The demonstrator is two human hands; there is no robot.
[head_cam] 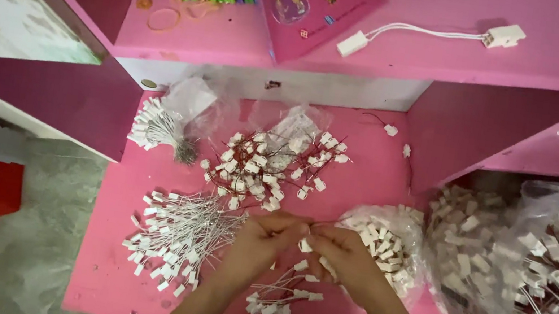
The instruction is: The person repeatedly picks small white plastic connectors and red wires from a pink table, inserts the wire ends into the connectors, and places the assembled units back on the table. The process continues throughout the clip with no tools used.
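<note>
- A small white plastic connector on thin wire is pinched between the left hand and the right hand, fingers of both pressed together around it, low over the middle of the pink worktop
- The part looks tiny and the wire springy, so it could probably be flicked out of the pinch and lost among the loose pieces
- The small pile of wired connectors lies just under the wrists; it could be dragged toward the front edge and swept off by a forearm
- The fanned bunch of white-wired connectors sits just beside the left hand, so wires could be snagged and tangled
- The open clear bag of white connectors is touching the right hand; it might be tipped and spilled
- The red-wired heap is close behind, so room is tight there
- The big clear bag crowds the right, hanging past the worktop edge
- Open room is seen only at the bare left front corner
</note>
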